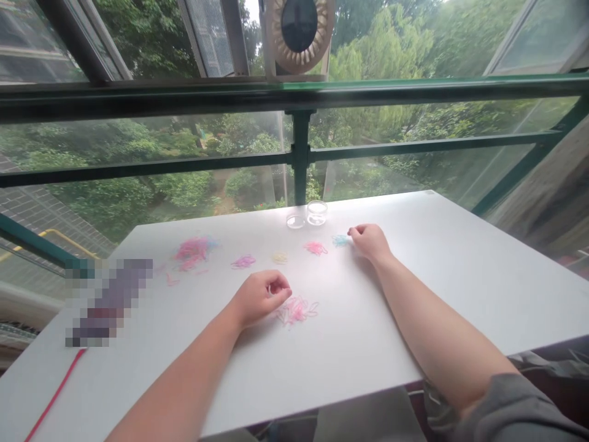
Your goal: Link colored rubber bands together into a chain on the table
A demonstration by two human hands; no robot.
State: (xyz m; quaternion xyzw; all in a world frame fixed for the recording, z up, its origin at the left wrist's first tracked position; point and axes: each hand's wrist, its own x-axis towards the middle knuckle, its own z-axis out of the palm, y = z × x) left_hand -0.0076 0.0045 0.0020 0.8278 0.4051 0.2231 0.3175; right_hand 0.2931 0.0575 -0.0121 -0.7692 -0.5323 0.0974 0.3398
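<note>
My left hand (263, 298) is curled at the left edge of a loose pile of pink rubber bands (298, 310), thumb and forefinger tips close together. Whatever is between those fingertips is too small to make out. Farther right, my right hand (370, 242) is closed in a pinch beside a small heap of light blue rubber bands (340, 240); its fingertips hide anything they hold. Left of that heap, in a row, lie small heaps of deeper pink bands (315, 247), pale yellow bands (279, 258) and purple bands (243, 262).
A larger mixed pile of bands (193, 253) lies at the table's left. Near the back edge stand a clear round jar (317, 213) and a clear lid (296, 221). A blurred-out object (110, 301) with a red cord (55, 396) is at left. Green railing (300, 156) borders the white table (464, 264).
</note>
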